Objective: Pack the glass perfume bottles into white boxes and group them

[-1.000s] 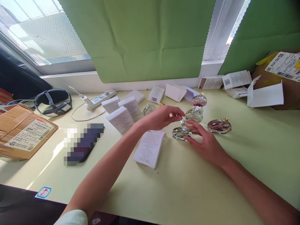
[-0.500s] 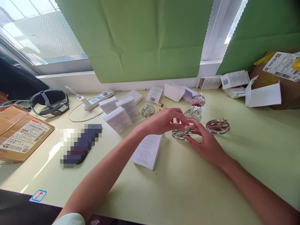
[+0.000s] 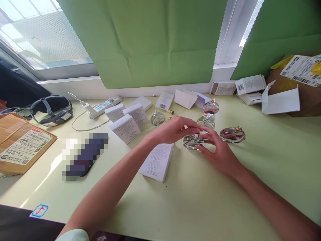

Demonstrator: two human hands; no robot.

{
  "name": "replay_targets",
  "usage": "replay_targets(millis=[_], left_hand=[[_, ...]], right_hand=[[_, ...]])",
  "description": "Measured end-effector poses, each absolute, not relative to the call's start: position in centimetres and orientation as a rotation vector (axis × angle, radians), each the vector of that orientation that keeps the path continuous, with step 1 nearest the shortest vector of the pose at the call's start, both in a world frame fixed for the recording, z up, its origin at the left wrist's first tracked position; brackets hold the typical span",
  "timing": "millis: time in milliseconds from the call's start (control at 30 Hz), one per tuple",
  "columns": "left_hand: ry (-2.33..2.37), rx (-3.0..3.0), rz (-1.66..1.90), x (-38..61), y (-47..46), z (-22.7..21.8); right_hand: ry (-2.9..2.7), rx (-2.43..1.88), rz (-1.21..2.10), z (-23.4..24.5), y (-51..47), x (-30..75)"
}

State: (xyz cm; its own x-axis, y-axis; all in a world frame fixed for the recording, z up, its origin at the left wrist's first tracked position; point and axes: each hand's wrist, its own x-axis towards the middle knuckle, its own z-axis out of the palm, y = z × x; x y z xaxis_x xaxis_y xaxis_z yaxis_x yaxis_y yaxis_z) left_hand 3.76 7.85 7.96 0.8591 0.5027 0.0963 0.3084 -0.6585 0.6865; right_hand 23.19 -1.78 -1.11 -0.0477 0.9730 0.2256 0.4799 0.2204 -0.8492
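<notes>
So a second ago the left hand (image 3: 177, 130) had a little silver collar (image 3: 197, 136) tilted and clear of the bottle, and now that collar is standing upright on the neck of the clear bottle (image 3: 192, 143). Left fingertips look pinched together on it from above, though the hand's own back hides some of the grip. Right hand (image 3: 222, 147) has barely budged: thumb against the front of the glass, fingers curled round the right end, index reaching up near the left fingertips, so it's clamped on the bottle. The bottle itself is in the same spot on the pale green table (image 3: 200, 201), just right of the flat white box (image 3: 157, 163), which is partly under the left forearm. Everything else has stayed put, only the view has slid a touch: dark red bottle (image 3: 232, 135) to the right, another clear bottle (image 3: 205, 122) and a pinkish bottle (image 3: 211, 107) behind, and over left a round bottle (image 3: 157, 119) near a gold tube (image 3: 171, 112).
</notes>
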Motion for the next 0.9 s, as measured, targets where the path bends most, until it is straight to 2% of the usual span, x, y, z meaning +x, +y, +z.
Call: replay_targets(millis=[533, 900], left_hand=[[0.734, 1.905, 0.400, 4.2, 8.1, 6.5], [0.738, 2.001, 0.380, 4.2, 7.8, 6.9]], right_hand=[[-1.622, -1.341, 0.791, -1.6, -1.7, 23.3], [-1.639, -1.366, 0.777, -1.6, -1.8, 23.2]])
